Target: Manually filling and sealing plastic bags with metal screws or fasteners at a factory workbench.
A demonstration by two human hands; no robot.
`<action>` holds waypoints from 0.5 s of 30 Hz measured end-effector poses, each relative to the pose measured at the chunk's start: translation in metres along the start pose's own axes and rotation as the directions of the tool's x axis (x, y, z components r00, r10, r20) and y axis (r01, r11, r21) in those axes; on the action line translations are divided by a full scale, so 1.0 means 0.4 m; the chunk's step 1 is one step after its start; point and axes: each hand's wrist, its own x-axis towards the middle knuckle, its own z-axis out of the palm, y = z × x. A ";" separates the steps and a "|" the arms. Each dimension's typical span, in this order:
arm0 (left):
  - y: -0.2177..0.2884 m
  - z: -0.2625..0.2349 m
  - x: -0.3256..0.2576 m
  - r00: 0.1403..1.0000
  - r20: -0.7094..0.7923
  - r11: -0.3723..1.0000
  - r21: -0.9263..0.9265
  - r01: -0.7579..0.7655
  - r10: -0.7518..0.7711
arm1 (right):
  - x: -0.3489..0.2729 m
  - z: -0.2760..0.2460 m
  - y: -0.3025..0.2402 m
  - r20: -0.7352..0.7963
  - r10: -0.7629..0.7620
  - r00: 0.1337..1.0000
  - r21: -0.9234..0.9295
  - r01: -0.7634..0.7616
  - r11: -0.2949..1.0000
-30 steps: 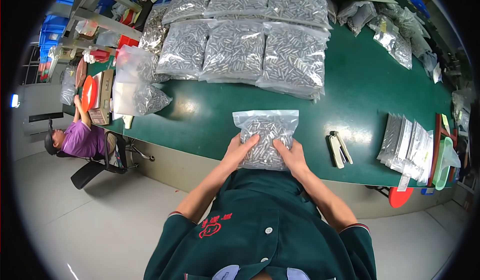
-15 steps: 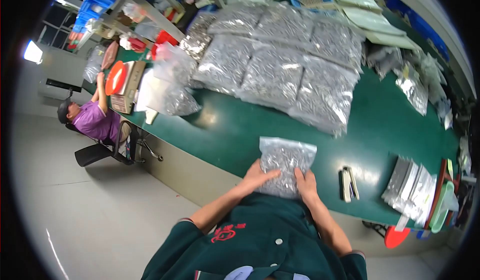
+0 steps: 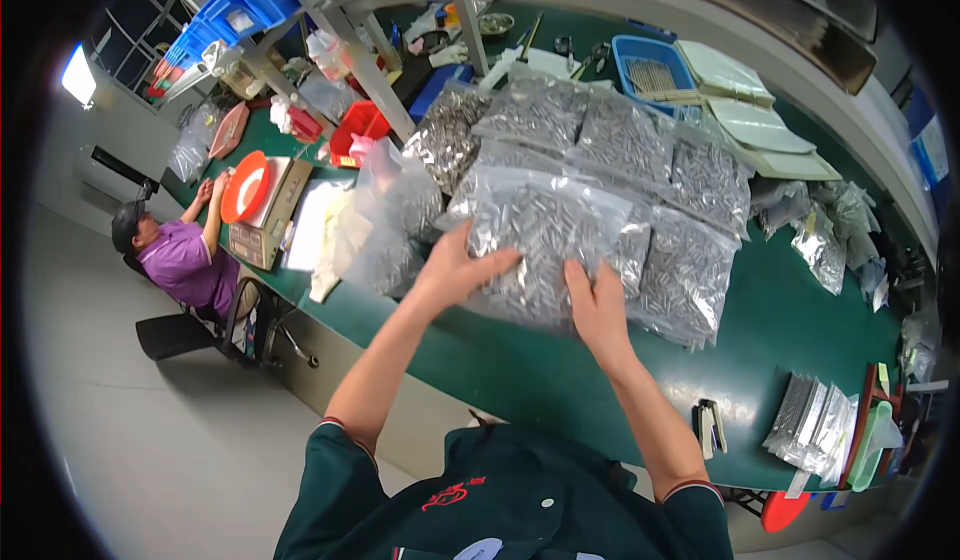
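Observation:
Between my two hands is a clear zip bag full of small silvery metal pieces. My left hand grips its left side, thumb across the front. On its right side my right hand holds on in the same way. The bag is over the front row of similar bags and partly covers them; whether it touches them I cannot tell. Filled bags lie behind it, and another lies just to its right.
A stapler and a stack of silvery packets lie at the right of the green table. Loose plastic bags lie left of my hands. A metal shelf post rises behind. At far left, a person sits by a scale.
Both hands have carried the bag forward and up, from the table's near edge to over the row of filled bags. The whole view has shifted a little.

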 end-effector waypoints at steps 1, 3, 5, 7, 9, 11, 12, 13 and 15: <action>0.017 -0.031 0.057 1.000 -0.008 0.998 0.053 -0.024 0.024 | 0.057 0.030 -0.002 -0.015 0.009 1.000 -0.035 -0.010 0.999; -0.029 -0.095 0.168 0.994 -0.034 0.977 0.183 0.105 -0.100 | 0.173 0.098 0.019 0.035 0.115 0.993 0.061 -0.117 0.991; -0.112 -0.107 0.224 0.995 -0.095 0.912 0.410 0.021 0.019 | 0.199 0.164 0.052 0.103 0.227 0.968 0.145 -0.240 0.960; -0.224 -0.087 0.255 0.928 -0.280 0.652 0.756 0.056 0.245 | 0.198 0.230 0.080 0.049 0.104 0.993 -0.491 -0.067 0.869; -0.225 -0.092 0.258 0.966 -0.231 0.742 0.667 0.068 0.119 | 0.206 0.235 0.088 0.109 0.235 0.966 -0.477 -0.157 0.865; -0.224 -0.079 0.262 0.948 -0.245 0.762 0.647 0.003 0.204 | 0.214 0.239 0.135 0.054 0.145 0.988 -0.269 -0.125 0.955; -0.218 -0.076 0.265 0.946 -0.242 0.780 0.625 -0.018 0.215 | 0.224 0.237 0.154 0.048 0.122 0.991 -0.161 -0.113 0.981; -0.217 -0.068 0.264 0.948 -0.240 0.784 0.621 -0.015 0.209 | 0.225 0.235 0.174 0.049 0.129 0.990 -0.165 -0.119 0.979; -0.208 -0.063 0.269 0.912 -0.326 0.780 0.626 0.012 0.248 | 0.242 0.245 0.149 0.038 0.232 0.972 0.019 -0.233 0.972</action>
